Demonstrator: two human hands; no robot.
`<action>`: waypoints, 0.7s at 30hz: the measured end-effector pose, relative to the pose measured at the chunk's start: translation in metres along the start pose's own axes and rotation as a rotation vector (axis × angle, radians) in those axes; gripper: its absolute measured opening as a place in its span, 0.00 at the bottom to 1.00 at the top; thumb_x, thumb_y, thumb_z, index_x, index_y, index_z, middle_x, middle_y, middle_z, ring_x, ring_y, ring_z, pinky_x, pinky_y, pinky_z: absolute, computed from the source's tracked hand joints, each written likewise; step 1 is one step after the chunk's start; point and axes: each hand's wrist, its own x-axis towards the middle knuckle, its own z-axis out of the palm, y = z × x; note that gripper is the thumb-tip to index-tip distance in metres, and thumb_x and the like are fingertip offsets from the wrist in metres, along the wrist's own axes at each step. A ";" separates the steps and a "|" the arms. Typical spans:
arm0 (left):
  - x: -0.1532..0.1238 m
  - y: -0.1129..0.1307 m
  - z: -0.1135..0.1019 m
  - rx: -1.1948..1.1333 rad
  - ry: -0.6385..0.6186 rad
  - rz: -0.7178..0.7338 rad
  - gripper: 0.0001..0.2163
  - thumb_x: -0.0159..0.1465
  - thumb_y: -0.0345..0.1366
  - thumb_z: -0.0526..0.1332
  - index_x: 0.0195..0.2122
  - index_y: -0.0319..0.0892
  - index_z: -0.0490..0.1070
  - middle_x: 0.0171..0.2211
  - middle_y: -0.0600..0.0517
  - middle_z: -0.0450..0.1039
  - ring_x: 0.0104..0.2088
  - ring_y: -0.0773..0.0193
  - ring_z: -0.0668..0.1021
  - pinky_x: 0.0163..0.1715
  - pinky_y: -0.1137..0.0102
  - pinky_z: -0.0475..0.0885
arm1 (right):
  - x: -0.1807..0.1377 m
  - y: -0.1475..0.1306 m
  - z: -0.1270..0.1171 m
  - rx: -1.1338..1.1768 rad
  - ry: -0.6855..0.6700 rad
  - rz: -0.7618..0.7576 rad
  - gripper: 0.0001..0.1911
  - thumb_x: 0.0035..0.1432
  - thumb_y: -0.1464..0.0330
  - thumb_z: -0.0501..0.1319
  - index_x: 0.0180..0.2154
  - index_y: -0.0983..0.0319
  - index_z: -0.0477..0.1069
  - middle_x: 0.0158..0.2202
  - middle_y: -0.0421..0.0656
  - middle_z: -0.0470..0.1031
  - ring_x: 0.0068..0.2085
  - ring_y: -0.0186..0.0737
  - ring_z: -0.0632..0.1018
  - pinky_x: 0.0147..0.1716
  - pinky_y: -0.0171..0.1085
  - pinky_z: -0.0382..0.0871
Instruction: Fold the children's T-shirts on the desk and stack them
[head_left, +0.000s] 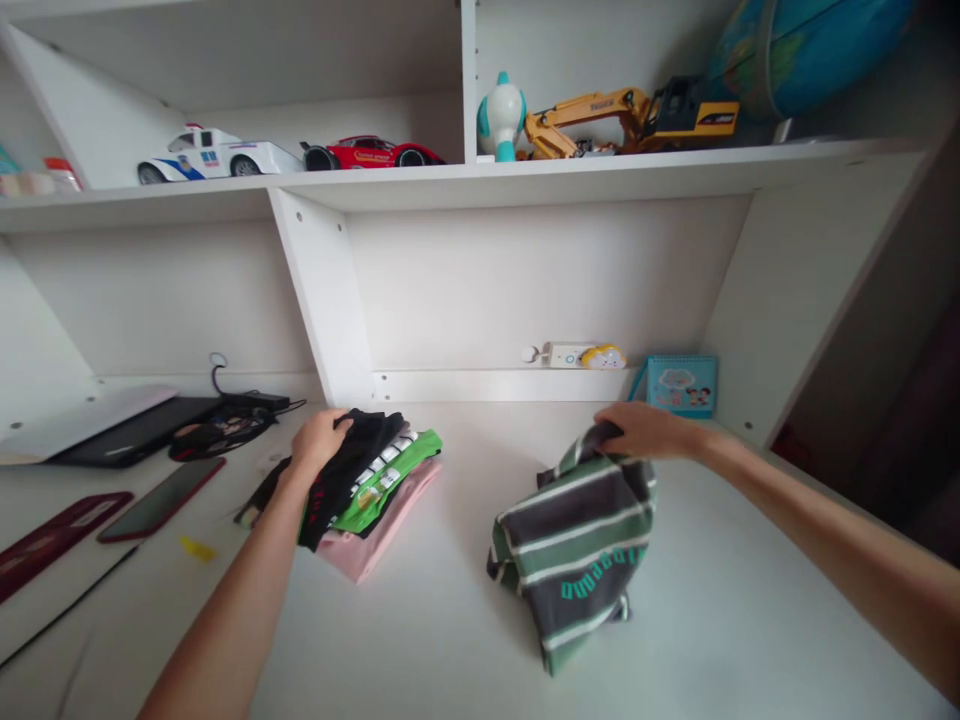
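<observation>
My left hand (pixel 319 440) lies palm down on the stack of folded clothes (pixel 367 490), fingers curled over the black garment (pixel 352 465) on top; I would call it pressing with a loose grip rather than a pinch, though the fingertips are hidden in the cloth. Under the black piece I see a green garment (pixel 394 470) with white marks, and a pink one (pixel 375 535) at the bottom. The stack sits on the white worktop (pixel 450 620), left of the middle and near its back edge.

My right hand (pixel 649 430) is closed over the top fold of the striped shirt (pixel 577 550), bunching the cloth between fingers and thumb. The shirt is dark grey with green and white stripes and teal lettering; it is roughly folded and lies right of the middle, well apart from the stack.

Toward the left edge of the worktop lie a phone (pixel 161 498), a dark red case (pixel 56 535), a laptop (pixel 105 425) and a tangle of black cable (pixel 225 415). At the back wall sit a small white device (pixel 577 355) and a blue booklet (pixel 682 385). On the shelf (pixel 600 160) above stand a white toy car (pixel 214 155), a red toy car (pixel 371 152), a yellow toy excavator (pixel 630 118) and a globe (pixel 810 45).
</observation>
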 end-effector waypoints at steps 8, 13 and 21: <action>-0.121 0.054 -0.112 -0.600 0.712 0.304 0.11 0.55 0.36 0.54 0.37 0.47 0.73 0.35 0.56 0.74 0.34 0.61 0.76 0.37 0.66 0.70 | 0.119 -0.190 0.021 0.832 0.216 -0.338 0.05 0.52 0.74 0.49 0.29 0.59 0.54 0.26 0.35 0.64 0.27 0.31 0.72 0.28 0.34 0.69; -0.152 0.063 -0.119 -0.443 0.632 0.331 0.09 0.55 0.36 0.56 0.33 0.51 0.75 0.32 0.57 0.75 0.33 0.59 0.76 0.39 0.63 0.71 | 0.128 -0.237 0.067 0.693 -0.156 -0.433 0.14 0.45 0.74 0.60 0.35 0.59 0.58 0.30 0.37 0.68 0.28 0.33 0.72 0.28 0.36 0.70; -0.119 0.095 -0.093 -0.457 0.437 0.424 0.11 0.59 0.32 0.52 0.36 0.47 0.73 0.33 0.56 0.75 0.31 0.66 0.76 0.35 0.73 0.70 | 0.045 -0.179 0.065 0.675 -0.696 -0.612 0.18 0.47 0.64 0.62 0.42 0.63 0.67 0.37 0.41 0.72 0.34 0.32 0.74 0.30 0.30 0.68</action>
